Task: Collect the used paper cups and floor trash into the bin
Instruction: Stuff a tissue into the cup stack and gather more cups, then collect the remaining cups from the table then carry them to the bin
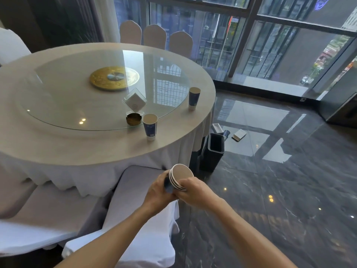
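A nested stack of blue-and-white paper cups (pixel 180 175) is gripped between both hands above a chair seat: my left hand (pixel 161 190) wraps its body, my right hand (pixel 195 189) closes on its rim side. Two more blue paper cups stand upright on the round table, one (pixel 150 126) near the front edge, another (pixel 194 98) at the right edge. A dark bin (pixel 213 151) stands on the floor beside the table. Behind it on the floor lie a fallen blue cup (pixel 226 134), a white box (pixel 217 127) and a small carton (pixel 239 135).
The round table (pixel 58 144) carries a glass turntable, a brass ashtray (pixel 133 118) and a napkin holder (pixel 134 101). White-covered chairs (pixel 135 190) stand in front of me and at the far side. Dark glossy floor stretches right to the windows.
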Demonstrator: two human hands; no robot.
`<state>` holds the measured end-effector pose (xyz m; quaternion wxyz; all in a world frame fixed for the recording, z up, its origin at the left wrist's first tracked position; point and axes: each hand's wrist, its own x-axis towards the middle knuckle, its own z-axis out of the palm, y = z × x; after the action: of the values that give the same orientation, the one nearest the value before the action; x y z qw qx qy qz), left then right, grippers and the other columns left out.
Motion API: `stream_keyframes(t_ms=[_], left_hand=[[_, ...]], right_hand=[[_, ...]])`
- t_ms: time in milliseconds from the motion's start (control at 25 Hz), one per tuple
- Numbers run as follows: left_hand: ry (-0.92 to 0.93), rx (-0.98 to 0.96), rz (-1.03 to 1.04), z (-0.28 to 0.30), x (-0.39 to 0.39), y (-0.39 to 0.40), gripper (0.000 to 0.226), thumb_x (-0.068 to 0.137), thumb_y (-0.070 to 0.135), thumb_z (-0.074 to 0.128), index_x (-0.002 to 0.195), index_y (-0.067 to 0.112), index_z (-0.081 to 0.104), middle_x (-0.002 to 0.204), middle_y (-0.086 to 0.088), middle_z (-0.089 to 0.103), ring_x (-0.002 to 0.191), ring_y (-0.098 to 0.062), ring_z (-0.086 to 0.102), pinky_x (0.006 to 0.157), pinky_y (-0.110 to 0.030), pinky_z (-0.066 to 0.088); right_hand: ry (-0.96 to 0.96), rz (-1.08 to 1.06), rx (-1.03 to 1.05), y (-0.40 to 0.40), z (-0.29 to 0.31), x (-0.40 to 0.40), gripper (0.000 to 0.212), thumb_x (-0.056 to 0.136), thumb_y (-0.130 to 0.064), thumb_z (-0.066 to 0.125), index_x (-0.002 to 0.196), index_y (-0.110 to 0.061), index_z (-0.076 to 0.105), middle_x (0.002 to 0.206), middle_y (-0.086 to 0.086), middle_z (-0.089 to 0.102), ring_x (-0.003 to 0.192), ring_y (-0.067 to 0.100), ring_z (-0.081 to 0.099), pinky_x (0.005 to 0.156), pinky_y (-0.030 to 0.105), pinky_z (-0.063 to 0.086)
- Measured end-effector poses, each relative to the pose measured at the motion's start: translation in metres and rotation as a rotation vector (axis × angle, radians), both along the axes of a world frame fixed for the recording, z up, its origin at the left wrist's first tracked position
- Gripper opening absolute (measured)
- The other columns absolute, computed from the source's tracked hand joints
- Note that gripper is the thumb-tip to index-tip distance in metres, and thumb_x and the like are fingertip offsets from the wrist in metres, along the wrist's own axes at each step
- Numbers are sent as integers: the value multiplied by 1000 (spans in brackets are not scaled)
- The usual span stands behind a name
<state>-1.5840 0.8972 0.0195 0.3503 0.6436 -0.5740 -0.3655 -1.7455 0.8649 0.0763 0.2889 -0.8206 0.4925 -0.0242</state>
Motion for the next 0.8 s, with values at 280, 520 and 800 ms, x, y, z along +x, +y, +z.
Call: stream_keyframes(t_ms=[280,520,800], left_hand=[[118,55,154,-19,15,-58,76,75,30,90,142,27,53,129,4,69,112,-18,67,77,-17,49],[156,89,329,-20,46,-72,72,73,31,92,136,26,56,118,9,68,107,-15,66,70,-10,44],[149,67,626,-34,56,-83,71,69,34,95,131,25,60,123,7,70,111,-16,67,88,-27,55]], right_hand=[[1,93,-189,-69,-6,27,13,94,-26,58,98,-18,68,97,-2,69,89,23,65,78,42,57],[-1,219,-156,-108,-8,65,13,96,-30,61,101,-20,68,100,-3,68,96,22,62,79,38,55],[-108,446,-105,-170,-13,85,18,97,-29,67,112,-21,73,120,-3,71,105,17,64,88,35,57]])
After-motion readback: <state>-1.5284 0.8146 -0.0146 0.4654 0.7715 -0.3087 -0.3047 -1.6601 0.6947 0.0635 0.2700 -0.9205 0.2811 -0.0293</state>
